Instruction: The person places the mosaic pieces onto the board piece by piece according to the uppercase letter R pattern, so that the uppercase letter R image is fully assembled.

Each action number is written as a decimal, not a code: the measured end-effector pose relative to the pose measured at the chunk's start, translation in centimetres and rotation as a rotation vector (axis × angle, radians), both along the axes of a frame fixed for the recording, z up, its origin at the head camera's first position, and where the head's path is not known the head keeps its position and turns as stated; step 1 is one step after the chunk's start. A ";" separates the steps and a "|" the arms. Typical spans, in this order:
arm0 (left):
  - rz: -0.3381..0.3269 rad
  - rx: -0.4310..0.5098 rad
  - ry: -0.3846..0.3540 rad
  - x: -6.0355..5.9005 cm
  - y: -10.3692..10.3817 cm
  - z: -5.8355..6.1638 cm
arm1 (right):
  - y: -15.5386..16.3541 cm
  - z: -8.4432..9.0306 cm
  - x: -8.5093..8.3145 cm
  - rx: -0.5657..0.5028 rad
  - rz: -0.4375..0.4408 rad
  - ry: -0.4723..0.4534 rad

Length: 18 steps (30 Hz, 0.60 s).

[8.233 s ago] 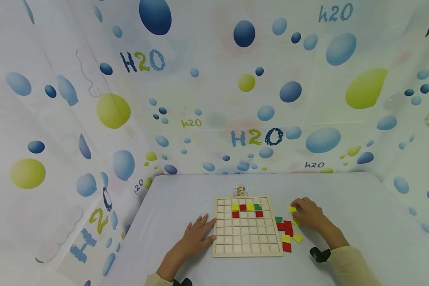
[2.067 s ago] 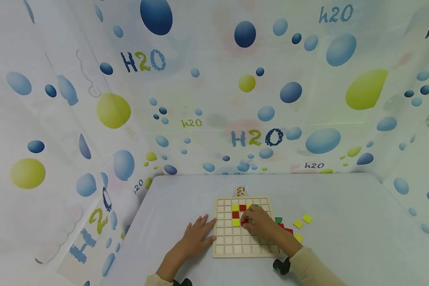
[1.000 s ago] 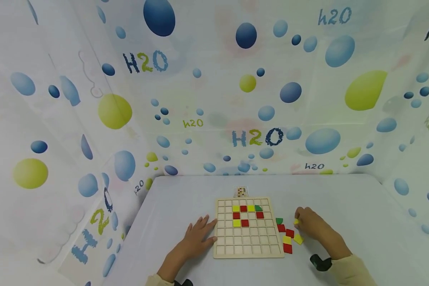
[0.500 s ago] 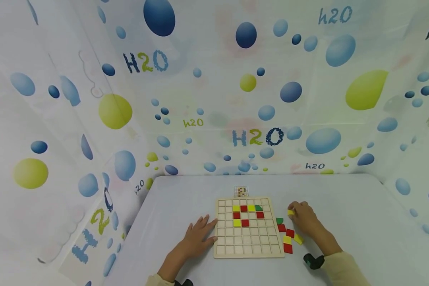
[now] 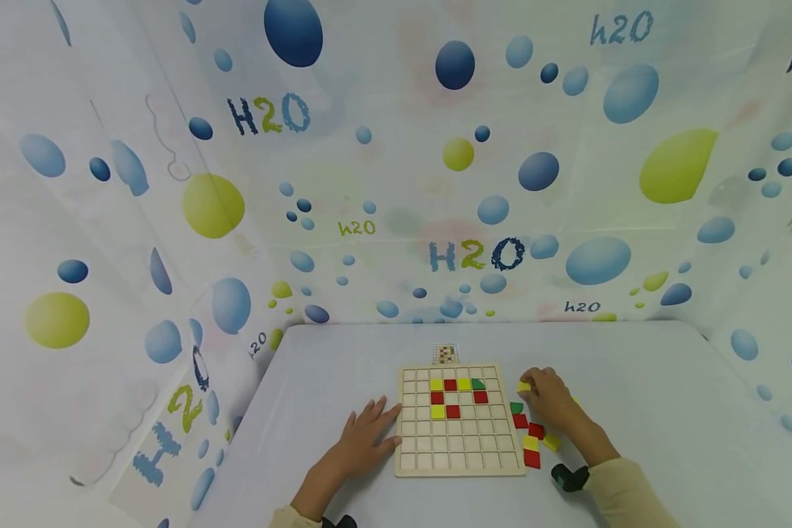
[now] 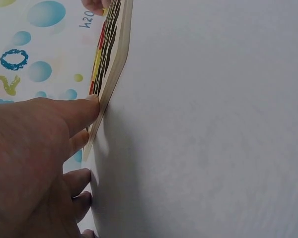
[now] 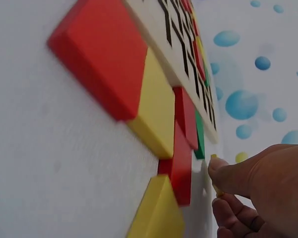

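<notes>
My right hand [image 5: 551,397] pinches a yellow square tile [image 5: 524,386] between thumb and fingertips, just right of the wooden grid board [image 5: 458,469]. In the right wrist view the thumb [image 7: 226,174] covers most of that tile. My left hand [image 5: 361,438] lies with fingers spread, its fingertips at the board's left edge; in the left wrist view a finger [image 6: 82,115] touches the board's side [image 6: 120,54]. Toward the board's far side sit yellow tiles [image 5: 463,384], red tiles [image 5: 480,397] and a green rounded tile [image 5: 477,384] in the cells.
Loose tiles lie along the board's right side: a green piece [image 5: 516,408], red tiles [image 5: 532,459] and yellow tiles [image 5: 551,442]. Another yellow tile [image 5: 575,400] shows partly behind the right wrist. A small patterned card [image 5: 445,353] lies beyond the board's far edge.
Since 8.2 s ago, a yellow and a red tile have been added in the third row. Over the last second my right hand has picked up a yellow tile and moved left toward the board.
</notes>
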<state>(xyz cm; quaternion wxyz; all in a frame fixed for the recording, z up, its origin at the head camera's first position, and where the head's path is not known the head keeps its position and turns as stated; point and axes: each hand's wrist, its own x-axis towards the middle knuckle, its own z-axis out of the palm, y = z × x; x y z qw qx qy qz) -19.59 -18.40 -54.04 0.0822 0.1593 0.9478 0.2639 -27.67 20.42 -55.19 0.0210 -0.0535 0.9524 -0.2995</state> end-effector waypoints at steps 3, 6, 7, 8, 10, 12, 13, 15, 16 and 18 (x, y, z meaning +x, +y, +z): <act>0.003 0.000 -0.003 0.1 0.1 0.0 | -0.7 0.0 -0.3 -0.018 0.017 -0.001; 0.004 0.002 -0.006 0.1 0.1 0.2 | -1.7 0.1 -0.3 -0.045 0.041 -0.004; 0.003 0.001 -0.006 0.1 0.1 0.2 | -2.1 0.2 -0.2 -0.053 0.053 -0.004; 0.003 0.000 -0.005 0.1 0.1 0.2 | -2.5 0.2 -0.1 -0.062 0.065 0.000; 0.000 0.007 -0.010 0.1 0.1 0.2 | -3.3 0.4 0.2 -0.071 0.097 0.008; -0.002 0.013 -0.016 0.1 0.1 0.3 | -4.0 0.4 0.6 -0.067 0.131 0.018; -0.003 0.019 -0.018 0.1 0.1 0.3 | -4.4 0.5 0.8 -0.068 0.146 0.019; -0.002 0.026 -0.026 0.1 0.1 0.4 | -5.2 0.6 1.2 -0.062 0.181 0.030; -0.002 0.026 -0.027 0.2 0.1 0.5 | -5.6 0.7 1.3 -0.063 0.201 0.036; 0.000 0.025 -0.027 0.2 0.2 0.6 | -6.3 0.9 1.7 -0.072 0.232 0.042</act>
